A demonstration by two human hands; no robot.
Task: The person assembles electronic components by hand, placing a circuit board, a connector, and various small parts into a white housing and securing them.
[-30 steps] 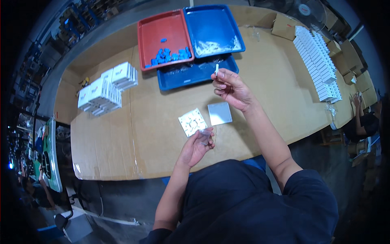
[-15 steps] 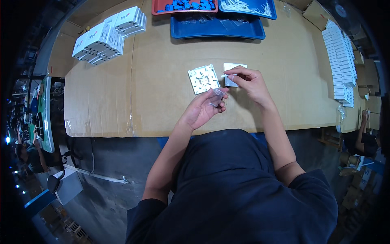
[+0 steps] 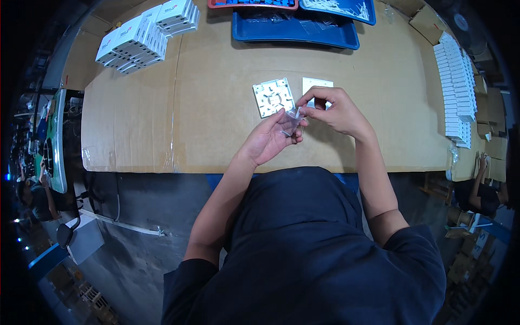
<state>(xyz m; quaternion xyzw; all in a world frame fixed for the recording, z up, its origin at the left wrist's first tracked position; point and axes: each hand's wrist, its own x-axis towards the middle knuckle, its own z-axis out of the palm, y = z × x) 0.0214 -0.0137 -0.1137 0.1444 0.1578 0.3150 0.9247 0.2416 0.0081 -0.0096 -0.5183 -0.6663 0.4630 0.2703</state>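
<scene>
My left hand (image 3: 269, 138) is closed round a small clear plastic bag (image 3: 290, 123), its mouth facing up and to the right. Something small lies inside, too small to name. At the mouth, my right hand (image 3: 338, 115) pinches a small white plastic piece (image 3: 299, 111) between thumb and fingertips. Just beyond the left fingertips lies a white square plastic base plate (image 3: 273, 97) with a round centre and slots. A second white square piece (image 3: 316, 83) lies to its right, partly hidden under my right hand.
At the back stand a blue tray (image 3: 295, 39) with clear bags, a red tray (image 3: 252, 5) of blue parts and another blue tray (image 3: 370, 16) of white pieces. White boxes (image 3: 130, 40) are stacked at back left, white plates (image 3: 454, 81) at right. Cardboard (image 3: 216, 124) covers the table.
My right hand has brought the white piece down and left to the bag's mouth. The left hand keeps hold of the bag. The whole view has shifted slightly.
</scene>
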